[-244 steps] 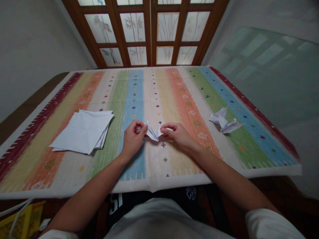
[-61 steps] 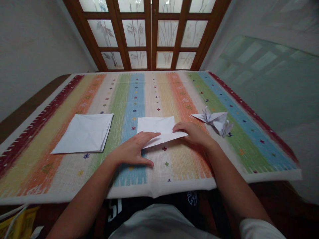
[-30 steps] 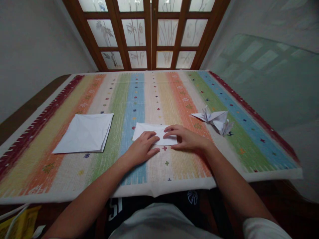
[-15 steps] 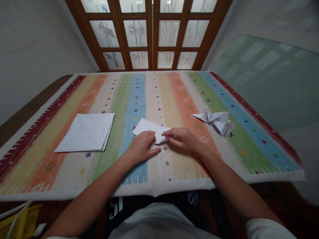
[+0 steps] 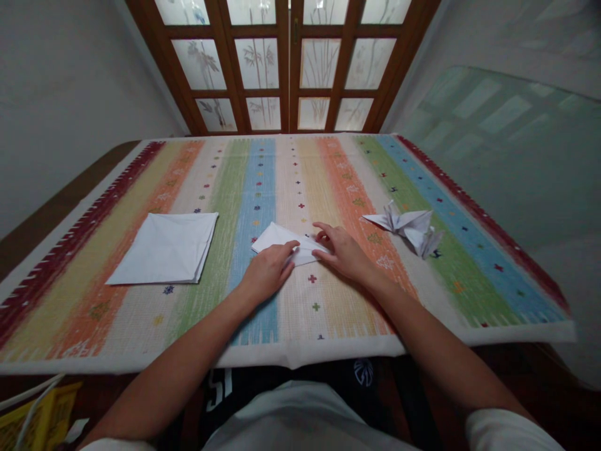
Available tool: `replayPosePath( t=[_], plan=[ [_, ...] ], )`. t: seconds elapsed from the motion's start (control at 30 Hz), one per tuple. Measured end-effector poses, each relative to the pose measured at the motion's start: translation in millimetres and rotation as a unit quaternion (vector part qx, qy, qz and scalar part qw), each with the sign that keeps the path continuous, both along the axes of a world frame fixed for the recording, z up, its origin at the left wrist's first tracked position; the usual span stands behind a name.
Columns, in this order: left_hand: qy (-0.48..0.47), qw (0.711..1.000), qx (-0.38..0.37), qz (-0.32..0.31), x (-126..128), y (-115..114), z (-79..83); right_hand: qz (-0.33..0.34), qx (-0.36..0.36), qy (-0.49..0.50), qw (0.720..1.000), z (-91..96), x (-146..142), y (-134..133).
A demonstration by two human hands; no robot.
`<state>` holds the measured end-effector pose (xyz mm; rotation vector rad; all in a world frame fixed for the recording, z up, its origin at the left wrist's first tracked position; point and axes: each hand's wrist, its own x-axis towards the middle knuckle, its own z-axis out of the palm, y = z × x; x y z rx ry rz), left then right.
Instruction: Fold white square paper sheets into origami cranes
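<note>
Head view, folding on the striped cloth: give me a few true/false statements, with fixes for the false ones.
1. The left hand rests on the folded white paper. True.
2. The right hand holds the origami crane. False: the crane lies apart from both hands.
3. A stack of white paper squares lies left of both hands. True.
4. The cloth is one plain colour. False: it has multicoloured stripes.
</note>
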<state>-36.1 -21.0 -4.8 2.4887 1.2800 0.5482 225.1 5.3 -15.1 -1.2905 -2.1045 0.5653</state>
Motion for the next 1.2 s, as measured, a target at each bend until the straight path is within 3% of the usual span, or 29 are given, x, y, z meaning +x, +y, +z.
replayPosePath(
  t=[0.2,0.43,0.53,0.67,0.8,0.9,1.0,1.07,1.13,1.2],
  plan=[
    [-0.005,0.999,0.038,-0.036,-0.9,1.9,-8.2,0.018,-0.02,0.022,0.999,-1.1,-2.7,-0.8],
    [-0.018,0.999,0.018,-0.041,-1.1,-3.4,0.0,0.019,-0.081,0.152,0.985,7.2,-3.0,-3.2],
    [-0.028,0.998,0.02,-0.045,0.1,-4.9,2.4,0.025,-0.166,0.252,0.953,11.3,-4.4,-5.4],
    [-0.039,0.998,0.042,-0.037,1.4,-6.5,5.6,0.056,-0.304,0.347,0.885,18.2,-7.7,-10.5],
    [-0.049,0.997,0.059,-0.027,0.5,-6.6,7.6,0.091,-0.342,0.401,0.845,22.5,-10.0,-14.3],
    [-0.095,0.993,0.071,-0.019,-2.1,-5.1,7.5,0.087,-0.292,0.394,0.867,20.9,-8.4,-12.7],
    [-0.175,0.982,0.074,0.003,-6.1,-2.7,7.9,0.041,-0.141,0.339,0.929,17.9,-5.0,-8.9],
    [-0.234,0.971,0.05,0.031,-9.2,-0.6,8.8,0.019,-0.047,0.29,0.956,16.6,-2.8,-7.6],
    [-0.297,0.953,-0.001,0.061,-11.8,2.2,9.4,0.032,-0.023,0.269,0.962,15.9,-1.0,-8.3],
    [-0.363,0.927,-0.059,0.08,-13.1,5.6,8.7,0.07,-0.049,0.273,0.958,16.0,0.2,-10.5]
  ],
)
